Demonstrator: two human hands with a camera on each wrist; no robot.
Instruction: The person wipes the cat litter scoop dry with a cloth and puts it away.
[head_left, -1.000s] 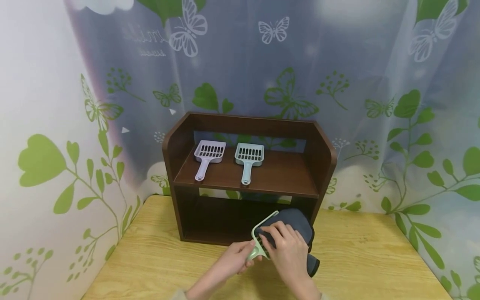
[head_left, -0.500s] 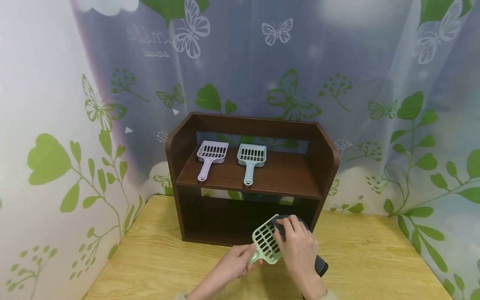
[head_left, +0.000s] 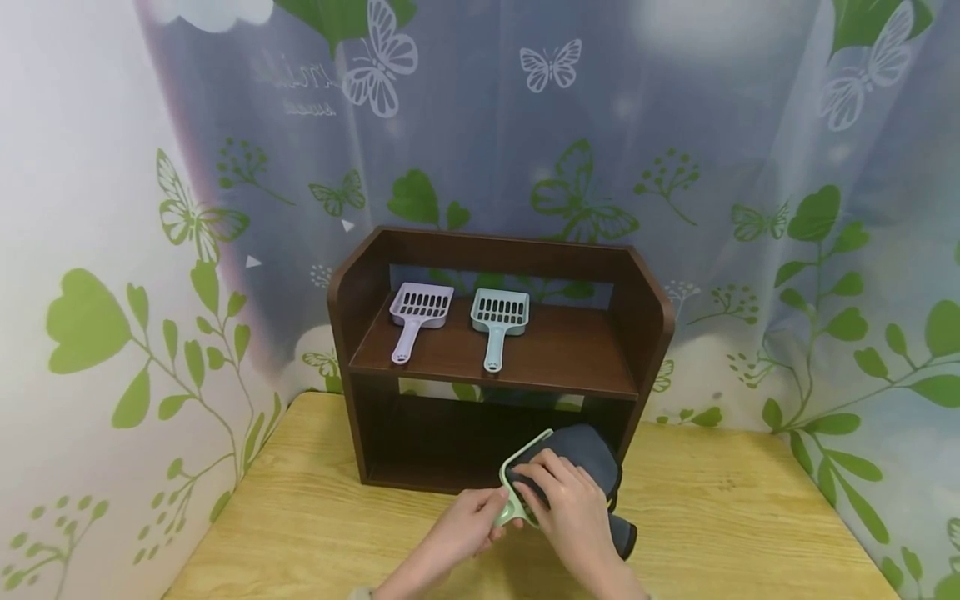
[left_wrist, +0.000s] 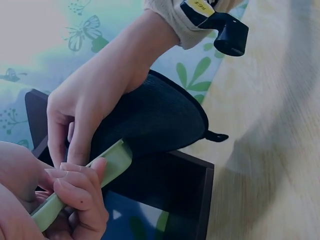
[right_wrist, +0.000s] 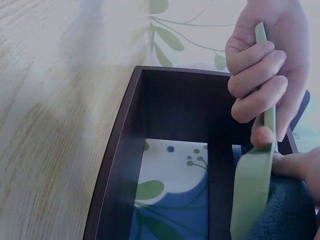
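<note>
A light green litter scoop (head_left: 509, 510) is gripped by its handle in my left hand (head_left: 472, 521), just in front of the shelf. My right hand (head_left: 572, 510) holds a dark blue-grey cloth (head_left: 581, 450) with bent fingers and presses it into the scoop's slotted pan. Most of the slots are covered by the cloth and that hand. In the left wrist view the cloth (left_wrist: 157, 117) drapes beyond the scoop's rim (left_wrist: 118, 160), a small loop at its corner. From the right wrist, the underside of the scoop (right_wrist: 251, 185) shows, with fluffy cloth (right_wrist: 290, 212) against it.
A dark brown two-tier shelf (head_left: 558, 358) stands at the back of the wooden table (head_left: 720, 500). On its upper tier lie a purple litter scoop (head_left: 420, 310) and a pale blue one (head_left: 498, 317), handles forward. A patterned curtain (head_left: 465, 125) hangs behind.
My right hand slid the cloth up and right, baring the slots half a second ago, then came back down-left over the pan. My left hand stays on the handle.
</note>
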